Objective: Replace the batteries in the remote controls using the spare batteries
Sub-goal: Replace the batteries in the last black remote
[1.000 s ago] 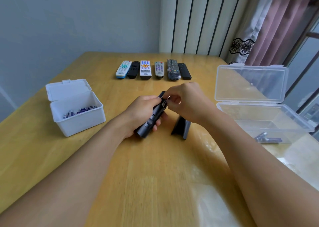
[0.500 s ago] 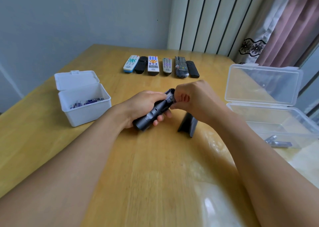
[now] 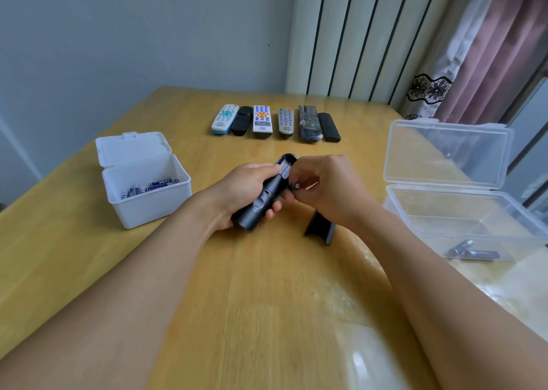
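Item: black remote [image 3: 268,192], back up and compartment open, gripped in the left hand [image 3: 241,189] at table centre, fingers wrapped round its body. Item: right hand [image 3: 329,186], fingers curled, pinching one battery [image 3: 297,185] whose metal end shows just beside the compartment at the remote's 3 o'clock. Item: battery cover [image 3: 319,227], lying on the wooden table [image 3: 267,300] at 5 o'clock from the remote. Item: white box [image 3: 145,182] of spare batteries, lid up, at 9 o'clock; clear box [image 3: 462,208] at 3 o'clock, two batteries [image 3: 471,251] lying inside (spent ones, I judge). Item: six further remotes [image 3: 275,121] in a row at 12 o'clock. Step in hand, as I read it: pulling an old cell out of this remote. Next move calls for carrying that cell to the clear box, then clearing any cell left in the compartment, which I cannot see into. Against the frame half a second back: the right hand sat over the remote's top end with no battery showing; now it has drawn slightly to 3 o'clock and the cell's end is exposed.
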Demonstrator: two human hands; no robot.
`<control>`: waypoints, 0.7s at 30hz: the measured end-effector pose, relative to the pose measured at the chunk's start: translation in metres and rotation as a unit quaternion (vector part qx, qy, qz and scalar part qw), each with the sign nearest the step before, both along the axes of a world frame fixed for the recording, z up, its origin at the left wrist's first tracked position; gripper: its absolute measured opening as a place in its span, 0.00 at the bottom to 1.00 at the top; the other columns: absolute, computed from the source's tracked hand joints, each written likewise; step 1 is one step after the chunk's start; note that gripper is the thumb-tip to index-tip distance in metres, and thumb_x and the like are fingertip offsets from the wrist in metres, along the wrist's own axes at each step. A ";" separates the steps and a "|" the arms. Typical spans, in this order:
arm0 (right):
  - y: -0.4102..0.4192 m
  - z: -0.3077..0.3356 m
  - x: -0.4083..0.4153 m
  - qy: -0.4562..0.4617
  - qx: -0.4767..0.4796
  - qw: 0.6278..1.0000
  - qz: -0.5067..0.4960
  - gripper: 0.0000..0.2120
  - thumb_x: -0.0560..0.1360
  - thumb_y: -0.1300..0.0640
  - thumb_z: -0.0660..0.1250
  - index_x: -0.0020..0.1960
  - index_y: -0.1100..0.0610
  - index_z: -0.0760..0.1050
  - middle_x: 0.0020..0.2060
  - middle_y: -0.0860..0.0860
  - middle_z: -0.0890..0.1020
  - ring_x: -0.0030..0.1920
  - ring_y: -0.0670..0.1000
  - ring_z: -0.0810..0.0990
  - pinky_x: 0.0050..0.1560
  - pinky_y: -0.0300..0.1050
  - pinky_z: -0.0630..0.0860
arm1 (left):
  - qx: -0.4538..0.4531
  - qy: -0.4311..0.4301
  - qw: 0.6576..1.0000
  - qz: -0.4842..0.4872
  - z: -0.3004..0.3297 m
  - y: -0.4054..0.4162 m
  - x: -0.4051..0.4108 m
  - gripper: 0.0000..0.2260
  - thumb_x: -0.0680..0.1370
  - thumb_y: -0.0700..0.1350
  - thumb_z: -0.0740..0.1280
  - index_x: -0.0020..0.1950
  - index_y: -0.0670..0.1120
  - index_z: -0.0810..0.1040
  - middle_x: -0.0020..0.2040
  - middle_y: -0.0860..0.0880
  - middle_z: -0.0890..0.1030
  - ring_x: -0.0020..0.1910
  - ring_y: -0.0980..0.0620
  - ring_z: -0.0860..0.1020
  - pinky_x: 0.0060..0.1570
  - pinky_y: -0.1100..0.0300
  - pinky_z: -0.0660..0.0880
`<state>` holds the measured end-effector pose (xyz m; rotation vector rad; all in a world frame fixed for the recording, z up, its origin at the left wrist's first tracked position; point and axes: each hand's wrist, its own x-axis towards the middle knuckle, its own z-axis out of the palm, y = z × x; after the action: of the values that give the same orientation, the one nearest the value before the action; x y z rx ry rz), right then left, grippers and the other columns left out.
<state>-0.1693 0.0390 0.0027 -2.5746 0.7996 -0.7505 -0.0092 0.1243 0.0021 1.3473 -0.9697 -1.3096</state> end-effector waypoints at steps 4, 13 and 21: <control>0.000 0.005 -0.002 -0.045 0.071 0.997 0.002 0.09 0.71 0.66 0.75 0.46 0.55 0.82 0.37 0.46 0.84 0.36 0.44 0.84 0.44 0.37 0.81 | -0.005 0.054 0.998 0.026 0.004 0.000 0.002 0.13 0.86 0.47 0.58 0.57 0.39 0.77 0.38 0.42 0.82 0.30 0.50 0.75 0.25 0.61 0.73; 0.008 0.016 0.002 -0.233 0.284 0.930 0.028 0.05 0.81 0.64 0.66 0.56 0.62 0.78 0.36 0.55 0.83 0.35 0.52 0.80 0.38 0.45 0.79 | -0.015 0.131 0.990 0.055 0.008 0.000 0.004 0.16 0.85 0.49 0.58 0.63 0.39 0.78 0.37 0.45 0.81 0.30 0.52 0.75 0.25 0.63 0.73; 0.042 0.047 0.039 -0.300 0.480 0.818 0.099 0.08 0.78 0.65 0.68 0.56 0.63 0.75 0.40 0.60 0.82 0.33 0.50 0.79 0.34 0.39 0.78 | 0.005 0.079 0.993 0.089 0.008 0.004 -0.002 0.13 0.85 0.46 0.56 0.52 0.40 0.76 0.36 0.42 0.80 0.29 0.49 0.76 0.25 0.60 0.73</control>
<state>-0.1306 0.0808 0.0492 -1.3635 0.4833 -0.7536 -0.0108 0.1280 0.0101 1.2862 -0.7182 -1.2652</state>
